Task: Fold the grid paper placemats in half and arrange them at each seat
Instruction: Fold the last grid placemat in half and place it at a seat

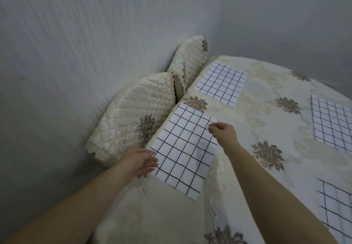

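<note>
**Head view, table by the wall.** A table (266,83) stands close to a pale grey, faintly ribbed wall (76,34). A cream embroidered cloth (167,215) covers it, scattered with brown flower motifs (287,105). Two chairs in quilted cream covers are pushed against its left side. The near chair (133,114) and the far chair (190,60) sit side by side, with their backs to the wall.

**Mats.** Four white sheets with black grid lines lie on the cloth.
- The mat (182,148) being handled lies along the table's left edge, just beside the near chair.
- The far mat (222,82) lies flat beside the far chair, apart from the first, with a flower motif between them.
- The right mat (333,123) lies across the table and is cut off by the frame.
- The low mat (337,209) lies nearer the viewer and is also cut off by the frame.

**Hands.** The left hand (141,162) rests on the mat's left edge with straight fingers laid together on the paper. Whether the thumb is under the sheet cannot be told. The right hand (223,131) has curled fingers and pinches the mat's right edge near its far corner. It casts a soft shadow on the paper below.
</note>
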